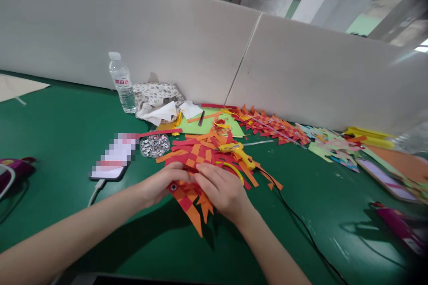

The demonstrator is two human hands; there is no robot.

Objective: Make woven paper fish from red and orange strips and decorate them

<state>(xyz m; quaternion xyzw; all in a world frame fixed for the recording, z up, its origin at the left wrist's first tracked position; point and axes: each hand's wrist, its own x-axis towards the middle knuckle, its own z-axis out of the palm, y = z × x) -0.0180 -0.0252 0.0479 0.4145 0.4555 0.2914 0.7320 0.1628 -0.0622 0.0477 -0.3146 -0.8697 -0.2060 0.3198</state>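
Woven paper fish [187, 202], head view: mid-counter [63, 142], btwn left hand [167, 181] & right hand [223, 190]; fingers of both closed on upper part, tips partly hidden. Prob. v. light, bendy, not slippery; thin pointed ends likely crease or tear. Best hold: flat woven body, not spikes. Red/orange checks, matte, round googly eye [173, 187]. Behind: loose paper strips [197, 156], flat, narrow; yellow glue gun [239, 153], hard plastic prob.; clear pack of googly eyes [154, 144], lumpy. Counter green, smooth.
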